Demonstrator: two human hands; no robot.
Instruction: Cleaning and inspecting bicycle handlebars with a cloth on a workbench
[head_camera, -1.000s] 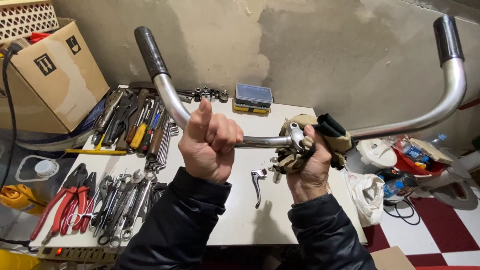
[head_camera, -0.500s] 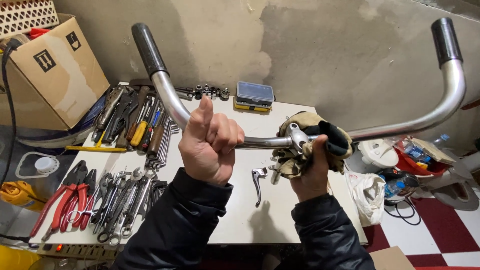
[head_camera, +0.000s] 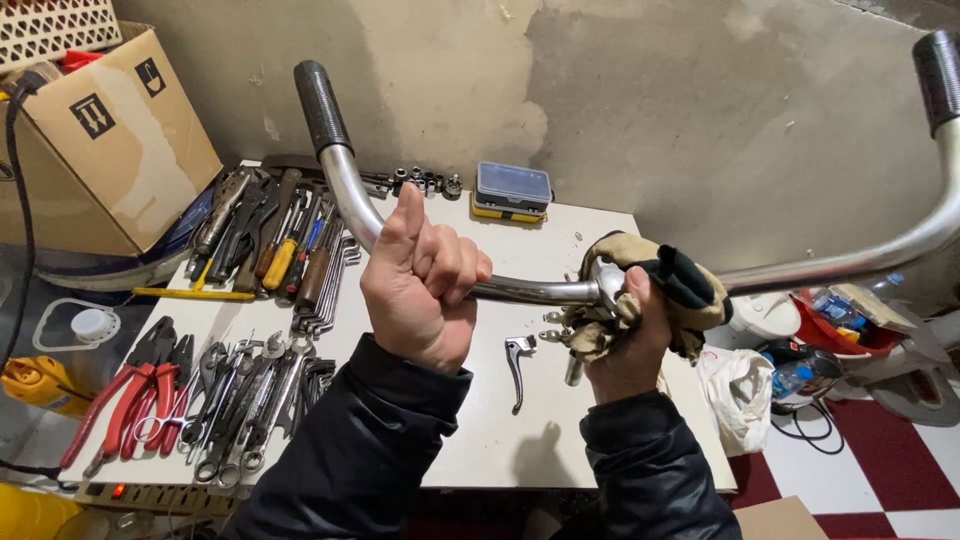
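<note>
the left hand is gripping the chrome handlebar in a closed fist, just left of its middle, with the forefinger sticking up straight. the right hand is closing around a tan rag with a dark patch, and the rag is wrapping the bar at its centre, where a clamp fitting is poking out. the bar is being held up in the air above a white table, running across the view. its left end is curving up and away to a black grip, and its right end is rising to another black grip at the top right corner.

on the table right under the hands a brake lever is lying, with small metal parts just beside it. further left, wrenches are lying in a row next to red-handled pliers, and behind them screwdrivers and more tools are spreading toward the wall. a small case with a grey lid is sitting at the back edge, with a few sockets near it. a cardboard box is standing left of the table. to the right, on a red and white checked floor, a white bag and assorted clutter are sitting. both sleeves are black.
</note>
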